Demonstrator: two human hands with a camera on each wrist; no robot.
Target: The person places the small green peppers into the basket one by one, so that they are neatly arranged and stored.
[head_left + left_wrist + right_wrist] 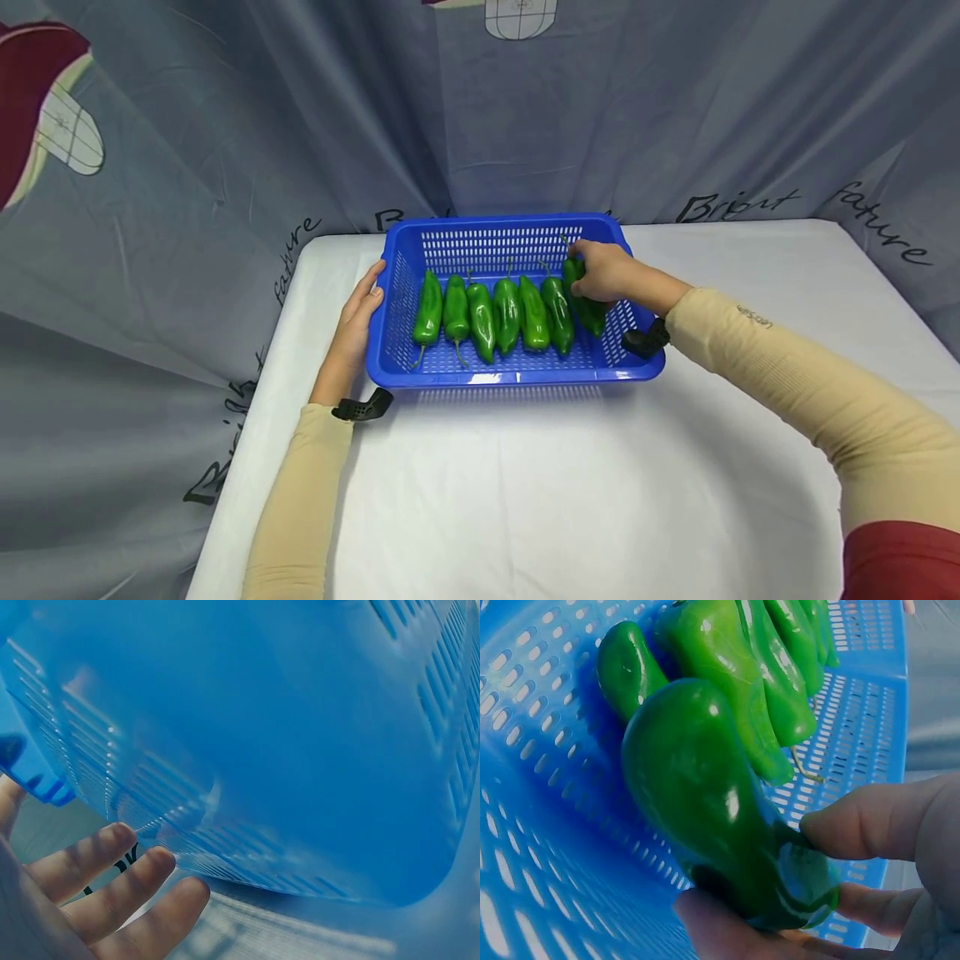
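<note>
A blue plastic basket (517, 382) with slotted walls holds several green peppers (506, 315) side by side in a row. My right hand (606, 271) reaches over the basket's right end and grips the rightmost green pepper (591, 317) near its stem end. In the right wrist view, thumb and fingers pinch this glossy pepper (697, 765), whose rounded end points away beside the others. My left hand (356, 321) is at the basket's left side with its fingertips at the rim. Its fingers (112, 900) look relaxed, extended along the outside of the slotted wall in the left wrist view.
The basket stands on a table with a white cloth (525, 492), toward its far edge. A grey curtain (360, 108) with printed lettering hangs behind the table and along its left side. Both wrists wear black bands.
</note>
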